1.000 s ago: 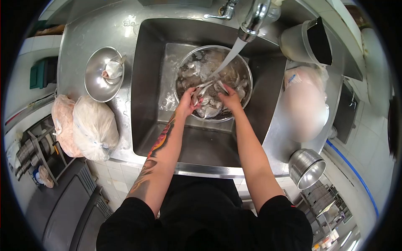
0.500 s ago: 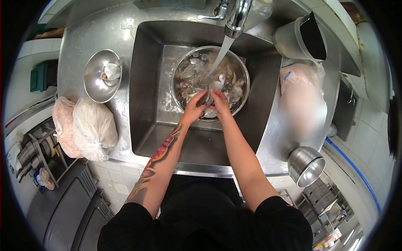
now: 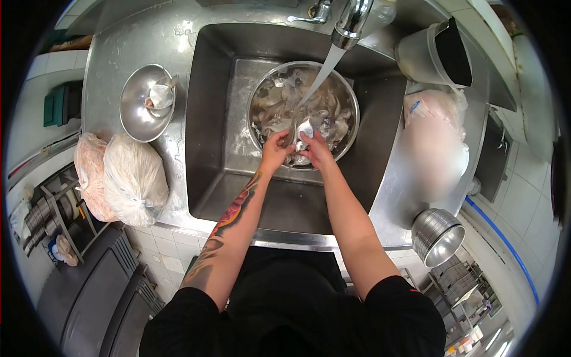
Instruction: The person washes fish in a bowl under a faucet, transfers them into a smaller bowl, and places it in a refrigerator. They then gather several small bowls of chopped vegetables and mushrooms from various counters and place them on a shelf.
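A round metal bowl (image 3: 357, 119) full of water and several silvery fish stands in the sink (image 3: 205, 125). My right hand (image 3: 318, 150) is closed on a small silvery fish (image 3: 306, 127) at the bowl's near side. My left hand (image 3: 276, 152) is at the same fish from the left, fingers curled, its thumb against the lower end. Part of the fish is hidden by my fingers. Water runs from the faucet (image 3: 351, 27) into the bowl, just beyond my hands.
On the left counter are a metal bowl (image 3: 132, 113) with a pale piece inside and knotted plastic bags (image 3: 134, 178). To the right stand a plastic bucket (image 3: 416, 56), a bagged pale bundle (image 3: 434, 110) and stacked metal bowls (image 3: 437, 235). The sink's front edge (image 3: 279, 239) crosses below my forearms.
The fish between my hands has turned and now shows a bright silver side. My left fingers have spread slightly from my right hand. The view has shifted a little.
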Demonstrator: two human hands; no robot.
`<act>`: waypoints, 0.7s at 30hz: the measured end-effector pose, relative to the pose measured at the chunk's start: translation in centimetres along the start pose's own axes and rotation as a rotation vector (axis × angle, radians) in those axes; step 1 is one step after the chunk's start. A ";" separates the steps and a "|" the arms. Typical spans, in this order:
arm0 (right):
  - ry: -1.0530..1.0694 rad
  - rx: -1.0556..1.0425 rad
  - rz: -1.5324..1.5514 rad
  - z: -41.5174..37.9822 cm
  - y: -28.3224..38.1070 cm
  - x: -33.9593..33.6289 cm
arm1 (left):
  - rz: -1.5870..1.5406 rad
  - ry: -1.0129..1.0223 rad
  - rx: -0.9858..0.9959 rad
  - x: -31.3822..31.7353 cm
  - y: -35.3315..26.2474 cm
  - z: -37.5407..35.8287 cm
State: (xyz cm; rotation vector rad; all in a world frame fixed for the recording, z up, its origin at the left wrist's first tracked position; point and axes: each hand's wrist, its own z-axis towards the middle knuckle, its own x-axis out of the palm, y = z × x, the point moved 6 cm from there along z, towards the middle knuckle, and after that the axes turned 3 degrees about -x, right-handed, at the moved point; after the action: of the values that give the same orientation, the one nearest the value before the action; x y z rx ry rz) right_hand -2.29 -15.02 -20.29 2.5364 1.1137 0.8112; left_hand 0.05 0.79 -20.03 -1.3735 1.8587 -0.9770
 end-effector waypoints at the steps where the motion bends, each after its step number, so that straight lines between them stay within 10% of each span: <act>1: 0.019 -0.044 -0.136 0.1 0.1 0.1 | -0.133 0.057 -0.084 0.3 0.2 -0.1; 9: 0.019 -0.071 -0.324 0.3 -0.2 -0.1 | -0.058 0.110 -0.033 0.3 -1.8 -1.0; 16: 0.070 -0.139 -0.126 0.3 0.8 -0.9 | -0.655 0.141 -0.391 -1.0 -1.6 0.3; 21: -0.193 -0.552 -0.617 2.2 2.3 -4.3 | -0.706 0.139 -0.492 -1.8 -0.5 0.3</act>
State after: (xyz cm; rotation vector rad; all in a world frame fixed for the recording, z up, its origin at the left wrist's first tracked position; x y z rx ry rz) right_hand -2.04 -19.77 -22.80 1.6470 1.2823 0.5808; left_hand 1.00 2.42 -19.68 -2.4164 1.8075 -0.9812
